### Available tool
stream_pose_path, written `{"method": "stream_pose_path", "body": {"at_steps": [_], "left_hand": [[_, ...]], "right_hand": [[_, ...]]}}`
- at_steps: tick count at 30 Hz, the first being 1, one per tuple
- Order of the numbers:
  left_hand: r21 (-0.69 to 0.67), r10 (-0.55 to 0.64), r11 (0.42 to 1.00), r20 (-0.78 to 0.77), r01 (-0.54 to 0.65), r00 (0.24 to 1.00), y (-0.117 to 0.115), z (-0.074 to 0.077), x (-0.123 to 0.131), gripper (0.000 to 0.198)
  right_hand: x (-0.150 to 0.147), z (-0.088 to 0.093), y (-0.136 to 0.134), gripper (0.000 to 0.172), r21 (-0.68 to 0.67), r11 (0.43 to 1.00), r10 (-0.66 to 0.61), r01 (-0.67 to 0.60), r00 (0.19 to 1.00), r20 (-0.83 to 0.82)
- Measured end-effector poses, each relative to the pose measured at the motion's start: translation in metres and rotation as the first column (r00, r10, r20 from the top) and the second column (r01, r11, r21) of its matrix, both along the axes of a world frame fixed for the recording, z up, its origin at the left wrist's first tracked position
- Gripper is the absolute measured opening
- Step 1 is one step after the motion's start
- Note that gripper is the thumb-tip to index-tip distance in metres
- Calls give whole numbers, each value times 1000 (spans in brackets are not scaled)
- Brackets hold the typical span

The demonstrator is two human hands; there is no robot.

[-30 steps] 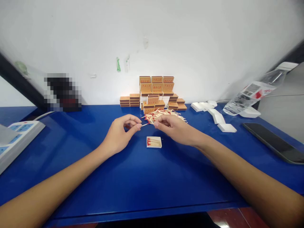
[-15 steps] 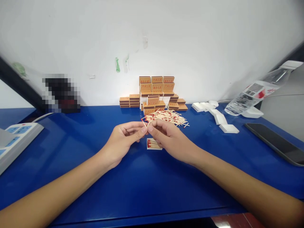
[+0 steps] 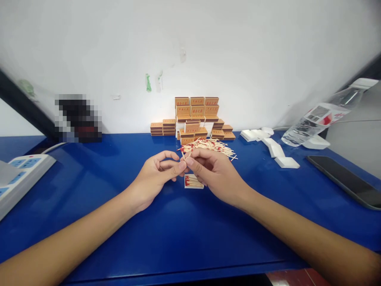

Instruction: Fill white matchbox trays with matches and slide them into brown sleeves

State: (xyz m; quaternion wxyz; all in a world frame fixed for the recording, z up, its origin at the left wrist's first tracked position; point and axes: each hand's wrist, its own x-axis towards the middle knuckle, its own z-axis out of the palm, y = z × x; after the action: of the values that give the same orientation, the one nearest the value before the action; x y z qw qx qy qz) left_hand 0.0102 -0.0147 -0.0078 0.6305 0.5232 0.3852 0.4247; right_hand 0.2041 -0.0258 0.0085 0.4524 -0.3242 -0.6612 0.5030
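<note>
My left hand [image 3: 156, 174] and my right hand [image 3: 212, 171] meet fingertip to fingertip over the blue table [image 3: 178, 222]. Both pinch a few matches [image 3: 183, 155] between thumb and fingers. Just below the fingertips lies a small white tray [image 3: 193, 182] with red-tipped matches in it, partly hidden by my right hand. Behind the hands lies a loose pile of matches [image 3: 210, 146]. Stacked brown matchboxes [image 3: 196, 115] stand against the wall.
Several white empty trays [image 3: 275, 150] lie at the right, beside a tipped plastic water bottle [image 3: 315, 121] and a black phone [image 3: 345, 180]. A white power strip [image 3: 20, 174] sits at the left edge. A blurred dark object [image 3: 77, 118] stands at the back left.
My hands came together and drew back from the pile toward the small tray; the right hand now covers part of it. The matches are now pinched by both hands.
</note>
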Motion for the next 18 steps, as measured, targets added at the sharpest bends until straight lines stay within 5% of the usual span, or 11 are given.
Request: {"method": "stream_pose_path", "body": {"at_steps": [3, 7, 10, 13, 18], "left_hand": [[222, 62, 975, -230, -9, 971, 0, 1, -2, 42], [603, 204, 765, -559, 226, 804, -1, -1, -7, 64], [596, 182, 700, -681, 393, 709, -1, -7, -8, 85], [581, 174, 691, -712, 431, 680, 0, -12, -8, 73], [586, 157, 697, -687, 414, 709, 2, -13, -8, 67]], "right_hand": [[12, 4, 5, 31, 149, 987, -86, 63, 984, 156], [36, 11, 15, 26, 248, 968, -87, -47, 858, 506], [47, 11, 17, 21, 206, 962, -11, -178, 729, 684], [47, 7, 15, 15, 203, 956, -29, -210, 624, 781], [43, 4, 9, 15, 238, 946, -61, -220, 601, 797]]}}
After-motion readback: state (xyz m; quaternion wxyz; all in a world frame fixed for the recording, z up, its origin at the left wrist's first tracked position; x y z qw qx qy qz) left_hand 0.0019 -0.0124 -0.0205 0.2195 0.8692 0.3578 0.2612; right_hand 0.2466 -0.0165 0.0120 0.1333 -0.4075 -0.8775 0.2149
